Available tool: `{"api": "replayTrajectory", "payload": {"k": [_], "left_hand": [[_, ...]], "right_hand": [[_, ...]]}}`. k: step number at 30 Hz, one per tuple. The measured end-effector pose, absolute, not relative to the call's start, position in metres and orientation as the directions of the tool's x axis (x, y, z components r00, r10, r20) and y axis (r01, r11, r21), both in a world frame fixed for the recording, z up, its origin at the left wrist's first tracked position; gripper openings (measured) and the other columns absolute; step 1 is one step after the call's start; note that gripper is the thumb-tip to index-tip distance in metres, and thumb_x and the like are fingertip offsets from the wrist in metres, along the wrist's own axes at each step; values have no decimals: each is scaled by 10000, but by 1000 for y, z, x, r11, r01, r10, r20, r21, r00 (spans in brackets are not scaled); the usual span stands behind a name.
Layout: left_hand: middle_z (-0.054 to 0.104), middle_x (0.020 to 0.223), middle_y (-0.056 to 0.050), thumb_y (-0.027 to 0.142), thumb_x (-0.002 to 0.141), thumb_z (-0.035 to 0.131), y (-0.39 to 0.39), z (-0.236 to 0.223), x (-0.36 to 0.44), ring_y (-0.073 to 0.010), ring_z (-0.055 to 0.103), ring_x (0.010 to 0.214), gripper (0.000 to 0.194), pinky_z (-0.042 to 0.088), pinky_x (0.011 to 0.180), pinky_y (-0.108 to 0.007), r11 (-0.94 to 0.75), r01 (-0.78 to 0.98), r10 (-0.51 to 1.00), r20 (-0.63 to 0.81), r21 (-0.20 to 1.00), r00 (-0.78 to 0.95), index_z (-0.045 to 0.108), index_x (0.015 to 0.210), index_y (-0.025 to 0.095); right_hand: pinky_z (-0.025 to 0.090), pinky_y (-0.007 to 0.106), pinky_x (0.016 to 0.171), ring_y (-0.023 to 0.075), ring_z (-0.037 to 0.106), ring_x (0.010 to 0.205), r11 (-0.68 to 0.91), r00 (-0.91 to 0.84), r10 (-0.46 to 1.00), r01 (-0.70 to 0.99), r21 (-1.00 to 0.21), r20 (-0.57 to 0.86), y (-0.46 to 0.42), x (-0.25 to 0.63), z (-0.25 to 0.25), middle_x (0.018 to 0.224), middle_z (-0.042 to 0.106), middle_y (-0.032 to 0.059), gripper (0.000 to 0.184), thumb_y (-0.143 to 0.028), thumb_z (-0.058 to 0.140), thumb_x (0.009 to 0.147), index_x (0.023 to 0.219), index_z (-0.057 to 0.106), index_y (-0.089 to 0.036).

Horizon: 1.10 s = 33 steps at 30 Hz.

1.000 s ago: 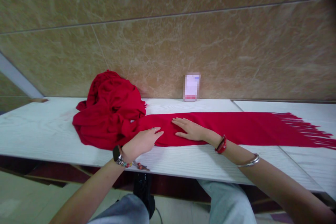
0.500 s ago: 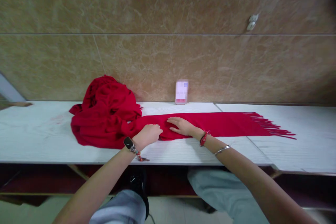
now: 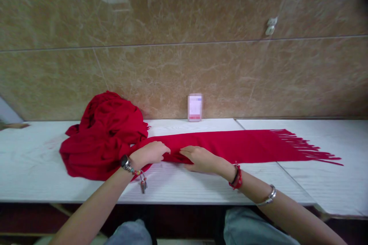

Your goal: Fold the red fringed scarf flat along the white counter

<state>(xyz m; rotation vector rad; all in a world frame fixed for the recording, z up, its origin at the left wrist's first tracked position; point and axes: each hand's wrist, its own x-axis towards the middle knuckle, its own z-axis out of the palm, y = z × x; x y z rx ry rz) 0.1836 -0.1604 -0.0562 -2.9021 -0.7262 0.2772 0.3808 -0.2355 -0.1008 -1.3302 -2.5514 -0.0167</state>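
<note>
A long red scarf (image 3: 244, 146) lies along the white table, its right part flat in a band that ends in fringe. The rest of the scarf is heaped in loose folds at the left. Near the heap, my left hand (image 3: 151, 152) has its fingers curled closed on the scarf's narrow stretch. My right hand (image 3: 200, 159) rests on the band's front edge, fingers stretched leftward and thumb apart from them. Between the two hands the cloth is slightly rumpled. A watch and beaded bracelet are on my left wrist; a red bracelet and silver bangle are on my right arm.
A phone-like item (image 3: 195, 108), blurred out, leans upright against the brown tiled wall (image 3: 161, 72) behind the scarf. A small white figure (image 3: 271, 26) is fixed to the wall. The white table (image 3: 71, 191) has a seam at the right and dark shelf space below.
My right hand has slid toward the scarf's front edge, its fingers closer together. My left hand stays curled on the cloth. The camera view has shifted, so the table looks nearer.
</note>
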Motion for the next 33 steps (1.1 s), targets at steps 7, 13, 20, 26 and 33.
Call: {"api": "replayTrajectory", "payload": {"k": [7,13,20,26,33], "left_hand": [[630,995,-70,29,780,418,-162,-73,170,-177,572,931,323,426,845,-288,-866,481,490,-44,-138,870,605,997,177],[588,1027,-61,15,789,401,-175,-90,162,-170,537,1002,338,434,864,-276,-815,547,557,5,-190,831,552,1032,195],[559,1060,-66,-18,760,373,-178,-95,164,-181,509,1030,413,415,881,-293,-771,593,592,83,-232,801,517,1073,210],[559,1101,-95,-4,759,368,-194,-88,167,-208,511,1040,432,428,867,-329,-753,605,615,49,-261,787,505,1125,180],[432,1321,-110,-36,762,288,-206,-93,183,-205,397,1212,530,378,960,-365,-865,456,469,-15,-210,883,447,1233,146]], "right_hand": [[461,269,725,197,581,869,396,-393,899,918,22,194,-230,395,-103,971,616,108,191,-126,444,824,922,606,-144],[427,240,638,170,577,757,474,-492,862,868,147,123,-241,404,-94,826,621,72,194,-100,426,841,848,613,-153],[414,239,610,160,575,722,453,-478,871,871,192,113,-255,419,-98,780,622,74,192,-106,428,850,828,615,-144],[460,261,671,181,587,813,504,-539,836,830,240,108,-261,430,-104,907,636,101,239,-62,411,840,947,611,-137],[492,325,790,206,582,949,559,-608,773,787,261,180,-263,438,-114,1062,617,124,285,-69,398,847,1069,573,-110]]}}
